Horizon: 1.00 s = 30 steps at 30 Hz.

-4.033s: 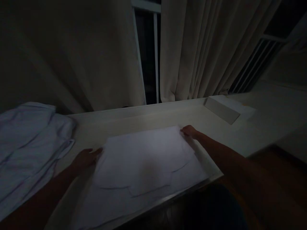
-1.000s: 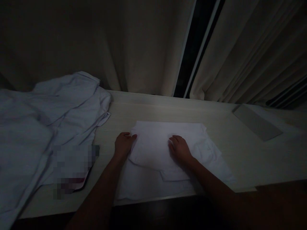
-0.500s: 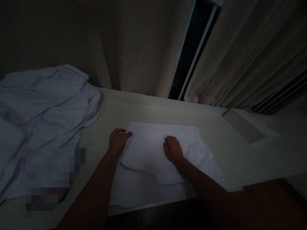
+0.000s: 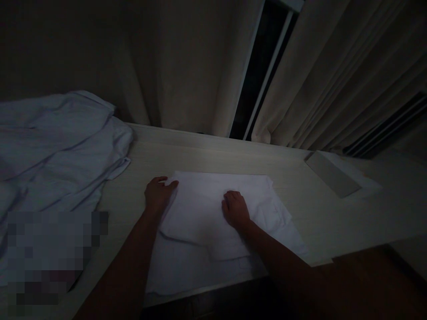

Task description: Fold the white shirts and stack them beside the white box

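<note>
A folded white cloth garment (image 4: 196,209) lies on the pale tabletop in front of me, its lower layer reaching toward the front edge. At its upper left side is my left hand (image 4: 158,193), thumb stretched onto the cloth's edge and a gap between thumb and fingers. My right hand (image 4: 236,210) rests on the middle of the garment with its fingers curled in, and no bunched cloth shows in them. Wrinkles run through the garment's right side. The light is dim, so fine details are hard to make out.
A heap of crumpled white cloth (image 4: 66,142) covers the table's left side, with a blurred-out patch at its lower end. A white box (image 4: 333,175) sits on the table (image 4: 187,149) at right. Beige curtains (image 4: 196,66) hang behind, beside a dark window gap.
The view has shifted slightly, moving everything a little left in the picture. My left thumb and fingers look a bit farther apart. My right hand stays on the garment, which keeps nearly the same shape.
</note>
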Available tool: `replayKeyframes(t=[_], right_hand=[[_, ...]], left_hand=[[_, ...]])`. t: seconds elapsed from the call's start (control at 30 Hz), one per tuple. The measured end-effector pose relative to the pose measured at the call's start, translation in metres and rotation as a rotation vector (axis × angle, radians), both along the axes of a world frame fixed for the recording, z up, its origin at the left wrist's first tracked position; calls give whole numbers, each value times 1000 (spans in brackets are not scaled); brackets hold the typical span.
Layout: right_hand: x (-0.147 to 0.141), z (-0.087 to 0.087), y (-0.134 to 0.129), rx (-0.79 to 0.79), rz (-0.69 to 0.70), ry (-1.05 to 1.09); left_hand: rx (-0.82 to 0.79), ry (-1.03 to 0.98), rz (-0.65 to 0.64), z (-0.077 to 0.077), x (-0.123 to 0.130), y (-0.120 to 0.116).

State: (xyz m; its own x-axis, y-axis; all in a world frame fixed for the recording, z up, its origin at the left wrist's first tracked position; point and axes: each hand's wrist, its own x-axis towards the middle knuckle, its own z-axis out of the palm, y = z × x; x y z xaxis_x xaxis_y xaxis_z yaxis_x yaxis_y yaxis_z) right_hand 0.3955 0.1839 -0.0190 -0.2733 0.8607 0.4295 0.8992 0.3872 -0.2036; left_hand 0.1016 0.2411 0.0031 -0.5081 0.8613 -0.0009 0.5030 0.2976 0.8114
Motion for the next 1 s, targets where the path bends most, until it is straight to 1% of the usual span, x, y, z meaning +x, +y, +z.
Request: replayKeyframes(t=[0.13, 0.2, 0.3, 0.47, 0.57, 0.8, 0.9, 0.97, 1.0], right_hand=[[0, 1, 0, -9, -8, -15], [0, 0, 0, -5, -9, -11], [0, -1, 0, 3, -7, -3], [0, 0, 1, -6, -8, -19], [-1, 2, 0, -11, -15, -20], [1, 2, -1, -2, -5, -26], [-2, 12, 2, -44, -3, -68], [-14, 25, 10, -56, -1, -96], [-24, 33, 15, -57, 14, -96]], left_hand=[[29, -7, 84, -2, 2, 0], [50, -35, 90, -1, 3, 0], [31, -77, 100, -2, 2, 1], [23, -146, 94, -6, 2, 1], [13, -176, 88, -6, 2, 1], [-1, -142, 62, -4, -1, 3], [-10, -157, 23, -5, -4, 3], [-19, -197, 5, -4, -4, 0], [-23, -219, -2, -3, -5, -1]])
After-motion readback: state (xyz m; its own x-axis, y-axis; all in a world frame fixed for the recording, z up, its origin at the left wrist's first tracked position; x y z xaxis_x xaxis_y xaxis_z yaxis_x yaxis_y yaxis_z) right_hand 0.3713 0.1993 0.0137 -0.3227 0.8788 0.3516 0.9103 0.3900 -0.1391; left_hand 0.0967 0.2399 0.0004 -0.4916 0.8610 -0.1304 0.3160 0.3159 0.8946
